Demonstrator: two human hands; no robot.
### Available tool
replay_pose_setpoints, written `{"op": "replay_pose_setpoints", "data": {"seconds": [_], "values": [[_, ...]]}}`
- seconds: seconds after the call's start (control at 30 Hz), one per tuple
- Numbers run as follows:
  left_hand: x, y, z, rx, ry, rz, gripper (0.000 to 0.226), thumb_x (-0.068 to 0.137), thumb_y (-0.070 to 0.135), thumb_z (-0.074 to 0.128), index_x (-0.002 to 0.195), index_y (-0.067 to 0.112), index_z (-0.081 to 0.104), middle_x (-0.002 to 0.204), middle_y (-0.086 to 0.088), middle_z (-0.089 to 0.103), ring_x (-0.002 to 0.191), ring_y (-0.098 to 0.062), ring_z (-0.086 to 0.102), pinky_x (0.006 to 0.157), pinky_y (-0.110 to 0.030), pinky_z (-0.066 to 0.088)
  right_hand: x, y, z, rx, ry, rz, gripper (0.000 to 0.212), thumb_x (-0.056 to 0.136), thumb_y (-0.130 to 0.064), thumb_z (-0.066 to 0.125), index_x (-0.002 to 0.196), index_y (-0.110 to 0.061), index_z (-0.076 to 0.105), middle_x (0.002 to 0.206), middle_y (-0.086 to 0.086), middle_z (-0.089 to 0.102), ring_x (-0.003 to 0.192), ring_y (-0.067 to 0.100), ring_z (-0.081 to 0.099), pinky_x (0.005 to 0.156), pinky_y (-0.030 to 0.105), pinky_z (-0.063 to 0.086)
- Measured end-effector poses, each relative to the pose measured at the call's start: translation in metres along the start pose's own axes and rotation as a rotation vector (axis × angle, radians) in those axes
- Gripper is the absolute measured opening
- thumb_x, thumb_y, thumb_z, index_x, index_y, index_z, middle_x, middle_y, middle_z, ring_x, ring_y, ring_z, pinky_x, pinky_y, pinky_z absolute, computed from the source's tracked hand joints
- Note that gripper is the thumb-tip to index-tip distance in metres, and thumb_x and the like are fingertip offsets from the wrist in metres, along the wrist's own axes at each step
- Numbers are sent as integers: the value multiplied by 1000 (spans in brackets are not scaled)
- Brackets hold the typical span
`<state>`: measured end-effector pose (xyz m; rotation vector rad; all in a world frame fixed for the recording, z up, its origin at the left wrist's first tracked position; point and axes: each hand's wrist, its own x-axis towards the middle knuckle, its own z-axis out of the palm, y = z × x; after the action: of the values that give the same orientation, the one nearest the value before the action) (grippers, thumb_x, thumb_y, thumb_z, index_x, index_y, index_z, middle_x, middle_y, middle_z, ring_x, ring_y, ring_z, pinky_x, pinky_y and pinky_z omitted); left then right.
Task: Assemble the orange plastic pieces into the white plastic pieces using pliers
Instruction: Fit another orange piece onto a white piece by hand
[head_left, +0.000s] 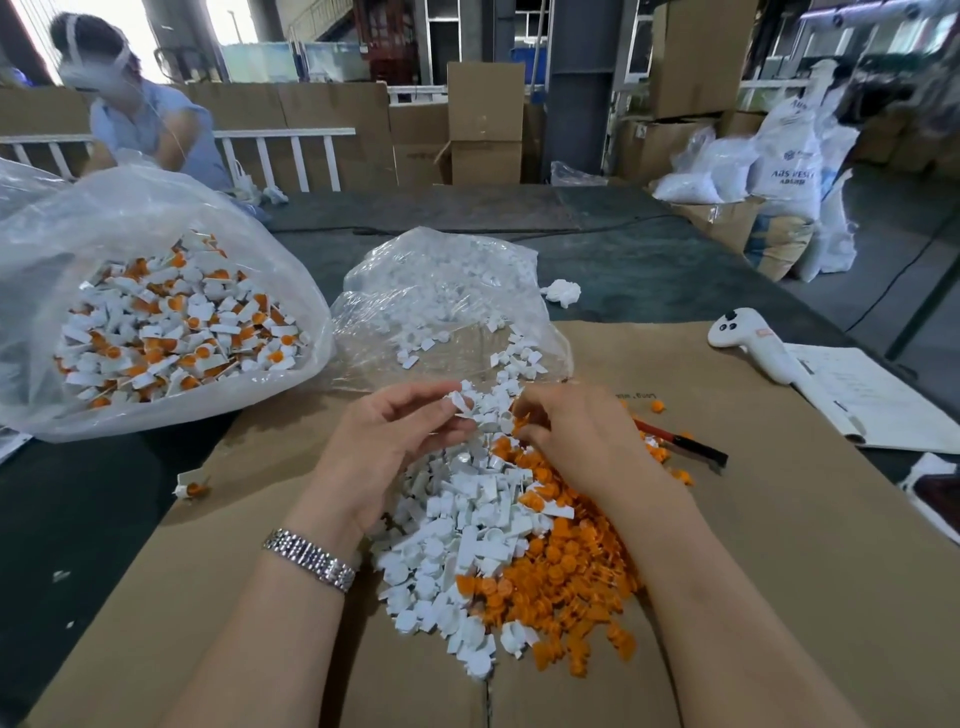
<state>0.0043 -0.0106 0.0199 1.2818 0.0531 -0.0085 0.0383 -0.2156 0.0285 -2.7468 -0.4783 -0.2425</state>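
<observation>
left hand (384, 441) pinches a white piece (460, 404) at its fingertips; right hand (566, 431), at three o'clock, has fingers curled into the orange pile (561, 566) (grip hidden); pliers (685, 442) lie further at three, nearer the right

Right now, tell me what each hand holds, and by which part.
Left hand pinches a white piece by its lower edge. Right hand curls over the orange pieces; its hold cannot be told.

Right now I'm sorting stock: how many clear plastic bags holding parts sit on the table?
2: a large clear plastic bag of assembled orange-and-white pieces at left, and a smaller clear bag of white pieces at centre. Others may be hidden.
</observation>
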Motion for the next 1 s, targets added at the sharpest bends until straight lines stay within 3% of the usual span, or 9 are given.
{"op": "replay_pose_setpoints", "data": {"seconds": [0.13, 0.33, 0.5, 0.57, 0.7, 0.87, 1.0], "values": [[1, -3, 2, -98, -71, -23, 25, 79, 3, 75, 103, 5, 81, 112, -22, 76, 97, -29, 77, 78, -23, 61, -1, 1, -3, 204, 69, 11, 16, 95, -26, 65, 110, -29, 69, 100, -9, 67, 93, 8, 54, 76, 26, 44], [2, -4, 3, -92, -58, -28, 29, 79, 5, 74, 107, 7, 80, 107, -21, 76, 91, -27, 77, 76, -24, 61, -3, -3, -5, 396, 32, 18, 14, 95, -17, 66, 108, -23, 69, 102, -7, 71, 92, 9, 66, 89, 34, 55], [2, -4, 6, -122, -72, -32, 27, 80, 6, 73, 106, 1, 78, 104, -26, 75, 86, -29, 77, 73, -25, 62, -8, -5, -16, 727, 137, -17, 12, 95, -16, 68, 96, -26, 74, 86, -11, 71, 78, 2, 65, 68, 17, 54], [1, -3, 7, -120, -97, -25, 23, 81, 7, 72, 102, 2, 80, 99, -25, 76, 83, -28, 77, 72, -25, 62, -10, -10, -18, 796, 126, -70, 13, 95, -14, 67, 98, -25, 74, 87, -13, 72, 81, 1, 67, 70, 15, 53], [-1, -3, 9, -104, -143, -9, 23, 83, 9, 71, 104, 4, 80, 99, -25, 76, 82, -26, 77, 71, -22, 61, -12, -17, -15, 748, 128, -129, 9, 92, -12, 71, 95, -20, 73, 88, -6, 72, 82, 12, 70, 79, 36, 59], [-3, -3, 11, -15, -147, 48, 22, 82, 11, 73, 102, 11, 83, 100, -22, 77, 87, -27, 78, 76, -23, 61, -13, -18, -16, 602, 157, -164, 10, 92, -13, 70, 96, -20, 76, 95, -5, 69, 85, 9, 67, 80, 35, 58], [-5, -4, 16, 45, -117, 97, 25, 83, 10, 74, 107, 6, 80, 102, -23, 77, 88, -29, 77, 78, -26, 61, -15, -22, -16, 484, 190, -185, 10, 92, -15, 70, 97, -20, 75, 94, -4, 66, 85, 12, 65, 78, 36, 56]]}}
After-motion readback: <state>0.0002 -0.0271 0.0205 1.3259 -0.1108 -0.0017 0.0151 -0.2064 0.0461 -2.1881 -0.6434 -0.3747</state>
